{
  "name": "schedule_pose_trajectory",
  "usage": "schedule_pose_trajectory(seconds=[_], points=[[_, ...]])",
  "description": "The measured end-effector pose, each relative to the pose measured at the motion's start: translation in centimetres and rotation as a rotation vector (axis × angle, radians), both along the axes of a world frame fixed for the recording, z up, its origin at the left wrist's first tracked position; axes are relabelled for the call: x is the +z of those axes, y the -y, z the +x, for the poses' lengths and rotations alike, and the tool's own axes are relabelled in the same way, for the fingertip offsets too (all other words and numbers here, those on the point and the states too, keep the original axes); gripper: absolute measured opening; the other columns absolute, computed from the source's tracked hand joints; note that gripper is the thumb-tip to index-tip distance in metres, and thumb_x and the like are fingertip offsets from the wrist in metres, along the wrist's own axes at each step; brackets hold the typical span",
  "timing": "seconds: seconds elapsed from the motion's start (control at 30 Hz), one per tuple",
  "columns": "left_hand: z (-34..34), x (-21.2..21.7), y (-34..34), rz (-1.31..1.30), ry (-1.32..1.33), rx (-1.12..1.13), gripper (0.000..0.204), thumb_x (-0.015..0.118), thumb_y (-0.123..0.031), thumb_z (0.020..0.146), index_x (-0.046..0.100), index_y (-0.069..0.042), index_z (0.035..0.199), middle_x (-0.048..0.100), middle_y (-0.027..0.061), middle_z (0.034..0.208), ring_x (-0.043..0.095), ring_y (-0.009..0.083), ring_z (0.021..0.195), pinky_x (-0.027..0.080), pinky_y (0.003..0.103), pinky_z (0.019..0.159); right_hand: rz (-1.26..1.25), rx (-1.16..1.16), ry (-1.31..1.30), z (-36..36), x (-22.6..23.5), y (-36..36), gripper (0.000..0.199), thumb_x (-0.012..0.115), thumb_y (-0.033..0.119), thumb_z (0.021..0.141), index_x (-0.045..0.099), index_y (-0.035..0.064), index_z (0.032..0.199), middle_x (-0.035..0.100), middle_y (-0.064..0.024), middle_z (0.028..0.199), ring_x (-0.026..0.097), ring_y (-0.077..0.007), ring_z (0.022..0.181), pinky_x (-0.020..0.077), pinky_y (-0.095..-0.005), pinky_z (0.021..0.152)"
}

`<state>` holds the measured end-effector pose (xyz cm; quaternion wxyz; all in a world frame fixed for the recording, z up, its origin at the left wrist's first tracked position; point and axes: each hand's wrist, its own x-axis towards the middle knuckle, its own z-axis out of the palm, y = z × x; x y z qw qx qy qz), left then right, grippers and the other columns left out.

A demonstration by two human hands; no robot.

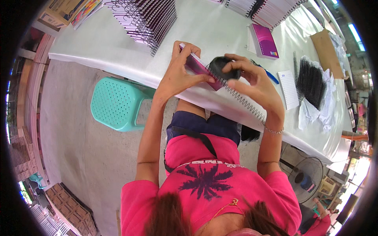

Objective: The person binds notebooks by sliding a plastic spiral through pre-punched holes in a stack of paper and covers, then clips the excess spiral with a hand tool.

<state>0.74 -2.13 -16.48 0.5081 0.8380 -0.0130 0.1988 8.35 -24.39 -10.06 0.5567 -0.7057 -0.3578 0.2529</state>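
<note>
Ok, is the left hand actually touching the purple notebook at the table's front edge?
Touching. The head view shows it: the left hand is wrapped around the purple notebook, with the thumb lying on its cover.

A big table (197, 23) with a shiny white cover fills the top of the frame. The floor (78, 157) is plain and gray. A mint green plastic stool (114, 103) with little holes stands left of the middle. Brown boxes (71, 208) are piled at the lower left. A round fan (306, 180) sits at the lower right. A long light (356, 36) glows at the upper right.
</note>
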Motion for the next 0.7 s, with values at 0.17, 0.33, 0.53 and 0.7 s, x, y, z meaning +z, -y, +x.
schedule_pose_trajectory(seconds=[0.17, 0.33, 0.53, 0.7], points=[[-0.1, -0.1, 0.3, 0.035, 0.036, -0.022, 0.068, 0.095, -0.028, 0.055, 0.053, -0.010, 0.106, 0.040, 0.0090, 0.111, 0.050, 0.0272, 0.102, 0.046, 0.039, 0.086, 0.057, -0.018, -0.249, -0.1, -0.3, 0.4, 0.031, 0.075, 0.015, 0.084, 0.069, 0.0009, 0.111, 0.052, -0.0154, 0.138, 0.054, -0.0204, 0.119, 0.0414, -0.0331, 0.103], [0.0, 0.2, 0.4, -0.034, -0.015, 0.009, 0.068, 0.095, -0.027, 0.055, 0.053, -0.009, 0.105, 0.040, 0.0088, 0.110, 0.051, 0.0274, 0.102, 0.047, 0.040, 0.086, -0.002, -0.084, -0.133, 0.0, -0.8, -0.1, 0.034, 0.075, 0.018, 0.083, 0.069, 0.0007, 0.111, 0.049, -0.0180, 0.139, 0.053, -0.0227, 0.124, 0.0408, -0.0351, 0.104], [-0.1, -0.2, 0.6, -0.010, 0.022, 0.006, 0.068, 0.095, -0.030, 0.055, 0.053, -0.009, 0.105, 0.040, 0.0096, 0.110, 0.050, 0.0272, 0.102, 0.047, 0.039, 0.086, -0.240, -0.222, 0.309, 0.1, -2.5, -0.5, 0.031, 0.077, 0.021, 0.078, 0.073, 0.0103, 0.107, 0.049, -0.0234, 0.138, 0.045, -0.0389, 0.132, 0.0365, -0.0431, 0.109], [-0.2, 0.1, 0.9, -0.018, 0.012, 0.045, 0.061, 0.091, -0.027, 0.063, 0.054, -0.008, 0.107, 0.040, 0.0098, 0.110, 0.048, 0.0265, 0.102, 0.044, 0.037, 0.088, -0.251, -0.421, 0.522, 0.9, -4.4, -0.4, 0.032, 0.076, 0.024, 0.081, 0.072, 0.0129, 0.110, 0.045, -0.0258, 0.144, 0.037, -0.0375, 0.138, 0.0340, -0.0438, 0.111]])
